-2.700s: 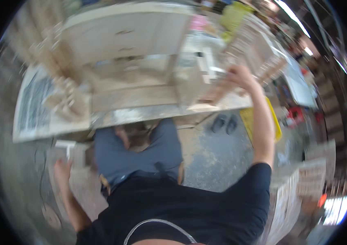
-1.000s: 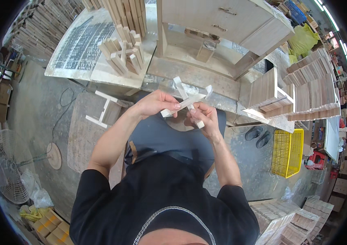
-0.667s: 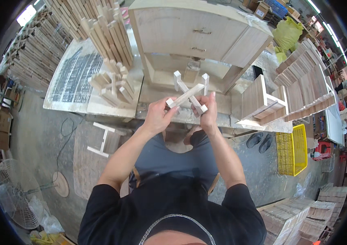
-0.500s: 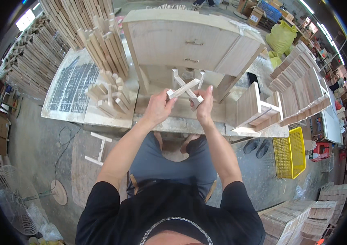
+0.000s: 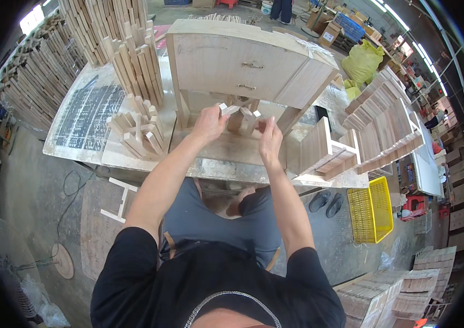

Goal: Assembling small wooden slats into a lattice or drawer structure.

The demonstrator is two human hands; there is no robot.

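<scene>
Whereas half a second ago it hung nearer the body, the pale cross-shaped wooden frame (image 5: 241,116) now sits further up-frame under the light wooden cabinet (image 5: 245,63), left hand (image 5: 209,121) and right hand (image 5: 270,139) fingers gripping it.

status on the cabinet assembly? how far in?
Done: cabinet stands on the bench with doors and handles on. In hand: left hand and right hand hold a wooden cross brace between its legs. Left: a pile of similar braces waits beside it.

A woodworking workshop: stacked wooden slats (image 5: 133,60), an unfinished cabinet (image 5: 243,65), a dusty workbench (image 5: 79,147)
</scene>
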